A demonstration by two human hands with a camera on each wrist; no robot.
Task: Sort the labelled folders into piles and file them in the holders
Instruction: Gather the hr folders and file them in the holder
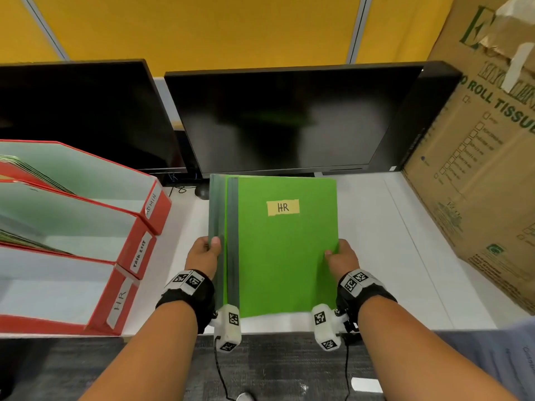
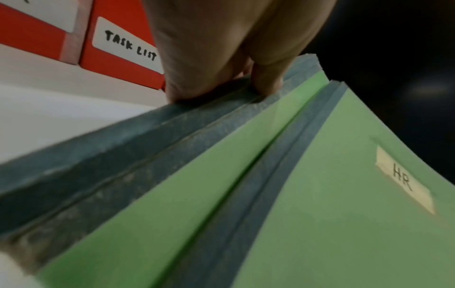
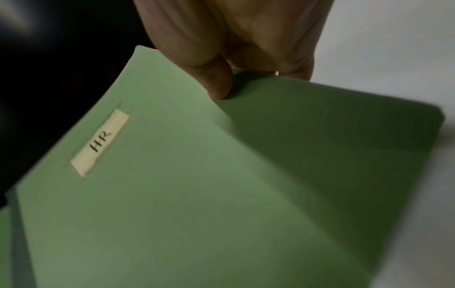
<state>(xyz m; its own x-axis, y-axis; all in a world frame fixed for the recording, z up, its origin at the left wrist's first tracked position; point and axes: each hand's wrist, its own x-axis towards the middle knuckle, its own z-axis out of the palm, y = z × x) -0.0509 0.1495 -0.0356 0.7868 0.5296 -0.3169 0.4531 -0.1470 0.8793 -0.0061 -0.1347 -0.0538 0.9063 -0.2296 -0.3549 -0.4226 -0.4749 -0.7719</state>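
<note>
A stack of green folders (image 1: 286, 256) with grey spines is held over the white desk; the top one bears a tape label "HR" (image 1: 282, 207). My left hand (image 1: 207, 253) grips the spine edge, thumb on top, also seen in the left wrist view (image 2: 221, 78) on the folders (image 2: 295, 214). My right hand (image 1: 338, 256) pinches the right edge, thumb on the top cover (image 3: 221, 85) of the folders (image 3: 197, 194). Three red holders stand at the left: "ADMIN" (image 1: 152, 202), "TASK LIST" (image 1: 139, 254) and "HR" (image 1: 120, 299).
Two dark monitors (image 1: 283, 120) stand behind the folders. A large cardboard box (image 1: 486, 157) fills the right side. The ADMIN and TASK LIST holders hold folders. Bare white desk (image 1: 385, 244) lies to the right of the stack.
</note>
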